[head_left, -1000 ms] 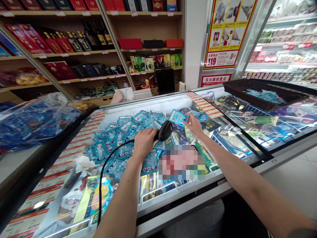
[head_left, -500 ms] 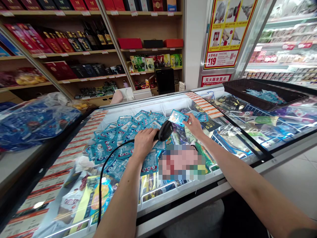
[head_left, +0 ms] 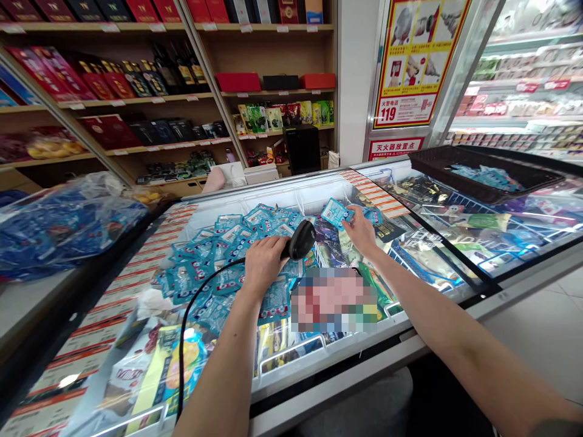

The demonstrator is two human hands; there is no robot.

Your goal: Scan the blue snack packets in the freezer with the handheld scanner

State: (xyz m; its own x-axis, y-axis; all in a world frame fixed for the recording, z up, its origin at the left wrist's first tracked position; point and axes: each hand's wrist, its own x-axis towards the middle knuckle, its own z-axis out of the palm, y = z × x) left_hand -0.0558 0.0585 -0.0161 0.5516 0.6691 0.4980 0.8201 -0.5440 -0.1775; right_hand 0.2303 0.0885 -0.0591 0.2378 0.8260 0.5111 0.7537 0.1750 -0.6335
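My left hand (head_left: 265,262) is wrapped round the handle of a black barcode scanner (head_left: 302,239), its head pointing to the right. A black cord runs from the scanner down past my left forearm. Between the thumb and fingers of my right hand (head_left: 359,229) is a small blue packet (head_left: 334,212), its pale label side showing. A wide heap of similar blue packets (head_left: 228,243) lies on the glass freezer top (head_left: 218,202), left of and behind the scanner. A few more blue packets (head_left: 374,215) lie just behind my right hand.
A dark tray (head_left: 423,165) with several blue packets stands at the back right. Plastic-wrapped blue packs (head_left: 68,224) lie at the left. Frozen goods (head_left: 150,364) show through the glass. Shelves (head_left: 273,54) of boxes and bottles stand behind. A blurred-out patch (head_left: 334,300) sits near the front.
My right hand has moved slightly right with the blue packet, which is now a little farther from the scanner and tilted differently. The scanner has barely moved.
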